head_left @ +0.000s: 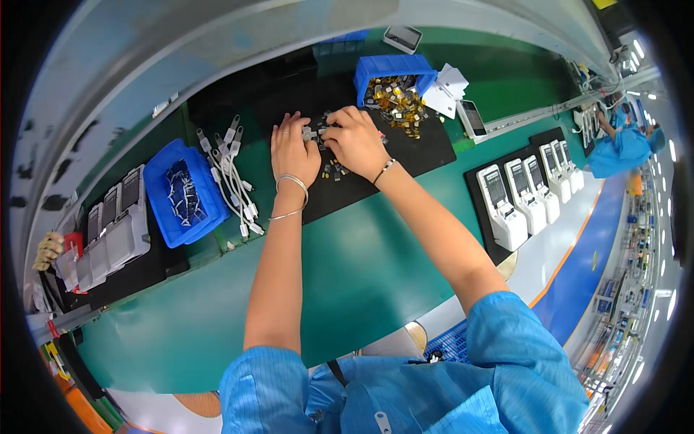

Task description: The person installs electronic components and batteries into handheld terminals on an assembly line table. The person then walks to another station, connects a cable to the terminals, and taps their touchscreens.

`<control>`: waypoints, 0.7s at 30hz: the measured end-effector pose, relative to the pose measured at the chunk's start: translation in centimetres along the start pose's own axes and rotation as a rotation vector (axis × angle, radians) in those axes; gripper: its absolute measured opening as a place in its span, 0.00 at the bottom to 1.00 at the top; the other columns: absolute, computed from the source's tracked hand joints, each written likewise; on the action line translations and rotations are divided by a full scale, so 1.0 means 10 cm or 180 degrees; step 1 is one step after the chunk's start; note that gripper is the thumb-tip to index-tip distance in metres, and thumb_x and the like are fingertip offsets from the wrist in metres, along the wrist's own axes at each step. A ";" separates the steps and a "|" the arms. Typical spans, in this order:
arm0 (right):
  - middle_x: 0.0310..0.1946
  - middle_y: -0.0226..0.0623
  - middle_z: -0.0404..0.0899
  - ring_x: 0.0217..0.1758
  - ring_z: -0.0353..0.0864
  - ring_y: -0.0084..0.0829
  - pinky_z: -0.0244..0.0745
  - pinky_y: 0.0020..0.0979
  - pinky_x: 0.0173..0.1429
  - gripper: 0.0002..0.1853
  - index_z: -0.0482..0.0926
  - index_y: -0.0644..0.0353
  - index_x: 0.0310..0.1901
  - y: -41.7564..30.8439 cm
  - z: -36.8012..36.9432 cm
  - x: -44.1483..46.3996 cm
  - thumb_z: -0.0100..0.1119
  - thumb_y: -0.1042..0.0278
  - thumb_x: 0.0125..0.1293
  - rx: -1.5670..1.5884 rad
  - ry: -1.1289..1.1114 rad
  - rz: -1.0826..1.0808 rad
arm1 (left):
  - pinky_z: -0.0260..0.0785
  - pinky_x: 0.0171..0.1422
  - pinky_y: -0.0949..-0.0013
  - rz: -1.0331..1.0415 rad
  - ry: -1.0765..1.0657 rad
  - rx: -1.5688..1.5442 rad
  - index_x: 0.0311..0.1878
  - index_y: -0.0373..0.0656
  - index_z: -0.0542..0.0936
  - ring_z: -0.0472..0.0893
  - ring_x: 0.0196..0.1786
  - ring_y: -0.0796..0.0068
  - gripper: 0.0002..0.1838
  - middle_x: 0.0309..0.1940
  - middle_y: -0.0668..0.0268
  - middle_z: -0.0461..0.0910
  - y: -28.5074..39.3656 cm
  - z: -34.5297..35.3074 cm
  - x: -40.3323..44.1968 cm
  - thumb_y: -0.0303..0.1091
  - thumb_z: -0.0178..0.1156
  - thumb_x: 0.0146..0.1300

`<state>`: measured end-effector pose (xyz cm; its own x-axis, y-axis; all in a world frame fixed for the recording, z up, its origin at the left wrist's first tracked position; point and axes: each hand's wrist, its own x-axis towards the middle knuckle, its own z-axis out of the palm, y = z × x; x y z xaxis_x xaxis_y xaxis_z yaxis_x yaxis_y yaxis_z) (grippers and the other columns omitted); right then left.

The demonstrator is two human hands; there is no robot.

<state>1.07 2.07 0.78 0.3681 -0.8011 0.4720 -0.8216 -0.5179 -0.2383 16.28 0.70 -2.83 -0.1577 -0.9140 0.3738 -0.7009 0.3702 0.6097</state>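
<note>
My left hand (293, 150) lies on the black mat (347, 204), its fingertips at the left edge of a small group of grey pieces (311, 134). From the right, my right hand (356, 143) reaches over the same pieces with its fingers bent and close together; what lies under its fingertips is too small to make out. More small dark and grey pieces (333, 171) are scattered on the mat below the hands. Behind my right hand, a tipped blue bin (392, 66) spills yellow and silver small parts (402, 101) onto the mat.
White cables (233, 173) and a blue tray (163, 206) of dark parts lie left. White devices (506, 210) stand in a rack at right; grey device housings (116, 228) lie far left. White cards (444, 90) lie beside the bin. A person (623, 148) in blue works far right.
</note>
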 end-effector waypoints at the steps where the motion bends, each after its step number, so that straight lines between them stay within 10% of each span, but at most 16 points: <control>1: 0.38 0.32 0.76 0.48 0.71 0.34 0.66 0.34 0.52 0.04 0.84 0.55 0.27 -0.01 -0.01 0.02 0.66 0.69 0.47 -0.0028 -0.0063 -0.0007 | 0.46 0.77 0.54 -0.0024 -0.0043 0.0005 0.52 0.44 0.72 0.62 0.70 0.58 0.20 0.62 0.56 0.70 0.01 0.00 0.00 0.28 0.51 0.53; 14: 0.34 0.30 0.77 0.45 0.72 0.34 0.67 0.36 0.49 0.03 0.82 0.55 0.30 0.06 -0.38 -0.36 0.62 0.70 0.53 -0.0172 0.0057 0.0550 | 0.46 0.77 0.56 -0.0199 -0.0167 0.0278 0.49 0.45 0.73 0.62 0.70 0.60 0.18 0.63 0.58 0.69 0.09 -0.03 -0.04 0.39 0.58 0.55; 21: 0.52 0.39 0.73 0.57 0.69 0.40 0.65 0.40 0.57 0.15 0.83 0.53 0.46 -0.07 -0.34 -0.29 0.60 0.68 0.55 -0.0333 -0.0131 0.0403 | 0.46 0.77 0.57 -0.0123 -0.0109 0.0370 0.50 0.46 0.73 0.62 0.70 0.61 0.18 0.62 0.60 0.70 0.08 -0.01 -0.05 0.37 0.55 0.56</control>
<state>-0.86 5.81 2.45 0.2746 -0.8707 0.4081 -0.9026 -0.3798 -0.2028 15.91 1.46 -2.43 -0.1511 -0.9331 0.3263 -0.7824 0.3146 0.5374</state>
